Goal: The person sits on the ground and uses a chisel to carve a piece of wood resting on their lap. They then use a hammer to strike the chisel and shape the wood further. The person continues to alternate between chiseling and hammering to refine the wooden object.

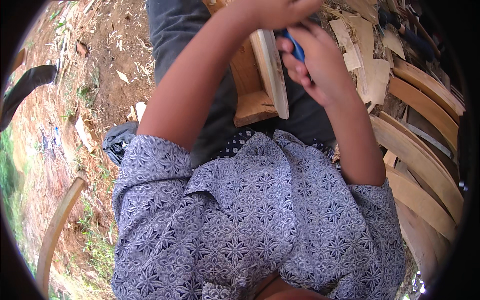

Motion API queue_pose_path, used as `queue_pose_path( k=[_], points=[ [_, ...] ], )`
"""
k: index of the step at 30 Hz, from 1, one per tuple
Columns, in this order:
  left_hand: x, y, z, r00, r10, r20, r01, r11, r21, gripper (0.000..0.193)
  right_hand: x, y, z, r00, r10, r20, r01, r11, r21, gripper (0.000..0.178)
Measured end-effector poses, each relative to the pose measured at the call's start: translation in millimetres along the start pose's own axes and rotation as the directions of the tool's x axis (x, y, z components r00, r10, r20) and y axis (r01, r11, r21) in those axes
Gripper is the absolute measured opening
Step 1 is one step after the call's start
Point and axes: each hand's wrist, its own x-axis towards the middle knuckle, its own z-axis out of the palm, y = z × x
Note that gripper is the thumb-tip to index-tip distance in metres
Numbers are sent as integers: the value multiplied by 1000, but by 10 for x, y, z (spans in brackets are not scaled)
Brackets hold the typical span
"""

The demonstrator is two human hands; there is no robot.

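Note:
My right hand (317, 60) is closed around a blue handle (297, 49); the rest of that tool is hidden, so its kind cannot be told. Beside it, my left hand (287, 12) is at the top edge, partly cut off, with its fingers curled in. Whatever the left fingers hold, if anything, does not show. Between my legs, below both hands, stands a brown wooden piece (248, 75) with a wider foot at its near end. A paler wooden board (271, 75) lies along its right side, just left of my right hand.
Dark trousers (172, 30) cover my legs on both sides of the wood. Several curved wooden slats (417, 165) are stacked at the right. Wood shavings (367, 65) lie at the upper right. A curved wooden strip (57, 225) and a black bag (120, 142) are at the left.

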Motion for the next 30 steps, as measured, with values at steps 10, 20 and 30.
queue_pose_path(
  k=[10, 20, 30],
  points=[
    [-619, 837, 711, 965, -140, 222, 154, 987, -46, 39, -1039, 417, -337, 964, 208, -166, -232, 963, -140, 20],
    [38, -26, -33, 997, -57, 42, 56, 998, 39, 47, 73, -41, 36, 999, -27, 32, 26, 999, 21, 16],
    [-556, 753, 636, 971, -138, 197, 158, 983, -91, 41, -858, 387, -328, 974, 197, -112, -207, 975, -85, 17]
  ],
)
